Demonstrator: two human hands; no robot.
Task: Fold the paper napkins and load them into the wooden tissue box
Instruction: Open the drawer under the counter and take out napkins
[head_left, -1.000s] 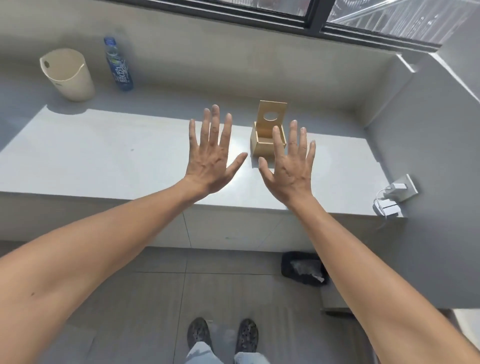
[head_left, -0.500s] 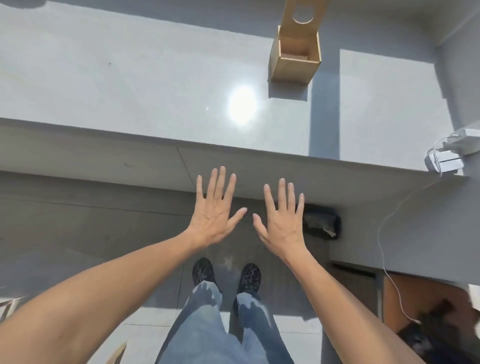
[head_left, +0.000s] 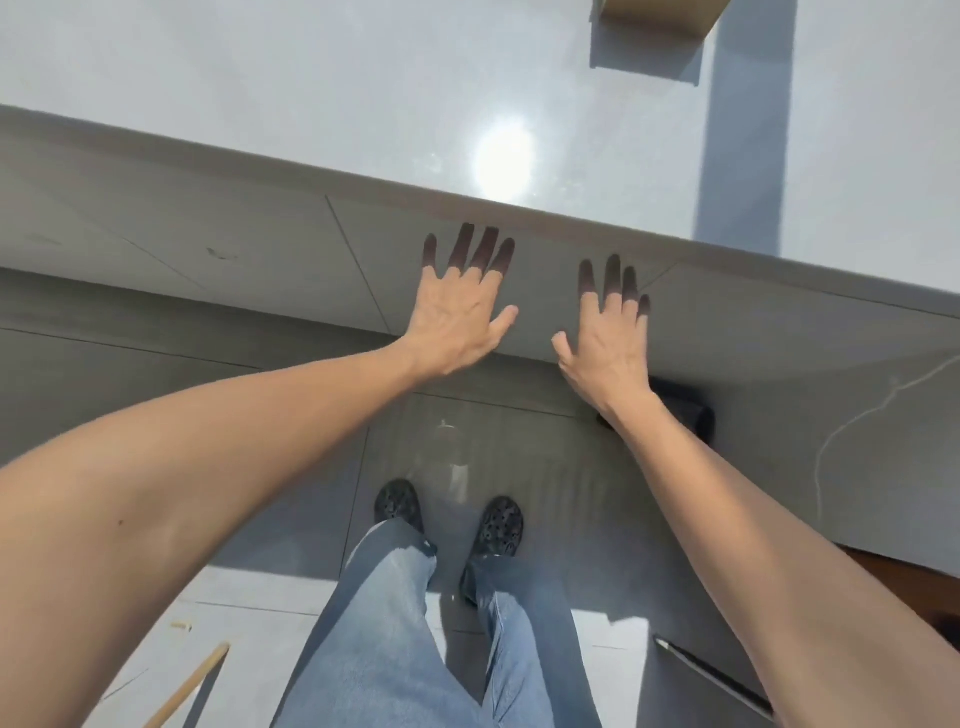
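Observation:
Only the bottom of the wooden tissue box (head_left: 657, 16) shows, cut off by the top edge, standing on the grey counter (head_left: 311, 88). My left hand (head_left: 457, 306) and my right hand (head_left: 608, 332) are stretched out flat with fingers spread, backs toward me, below the counter's front edge. The fingertips of both lie in the shadow under that edge. Neither hand holds anything. No paper napkins are in view.
The counter's front edge (head_left: 519, 208) runs across the frame, with grey cabinet panels (head_left: 208, 234) under it. A dark bag (head_left: 685, 410) lies on the floor behind my right wrist. A white cable (head_left: 852, 421) hangs at the right. My legs and shoes (head_left: 498, 525) stand below.
The view has tilted further down, so the box has slid to the top edge. My hands have stayed open and now sit just under the counter's front edge.

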